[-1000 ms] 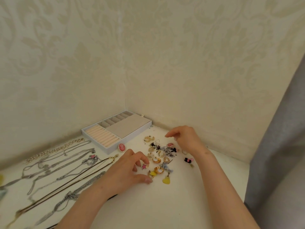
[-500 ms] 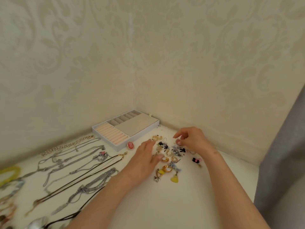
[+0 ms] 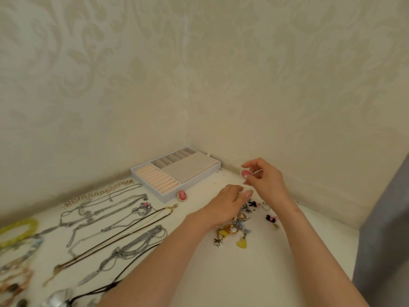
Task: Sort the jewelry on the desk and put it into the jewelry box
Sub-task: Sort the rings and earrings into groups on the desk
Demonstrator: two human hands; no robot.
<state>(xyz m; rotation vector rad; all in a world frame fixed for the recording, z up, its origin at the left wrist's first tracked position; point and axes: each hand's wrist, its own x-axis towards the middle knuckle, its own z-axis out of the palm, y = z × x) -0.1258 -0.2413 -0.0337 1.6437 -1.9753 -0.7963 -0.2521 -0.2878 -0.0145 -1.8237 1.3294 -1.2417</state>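
Bare left hand (image 3: 222, 201), bare right hand (image 3: 266, 181), bare forearms (image 3: 166, 258), short nails.

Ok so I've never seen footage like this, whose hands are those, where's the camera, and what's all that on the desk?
No machine: a person wears a head camera, so you look down at their own hands. The right hand pinches a pink oval piece above the desk; the left hand rests on a pile of small jewelry. Necklaces lie to the left, beside a yellow bracelet. The jewelry box sits in the corner, a pink cameo by its front.
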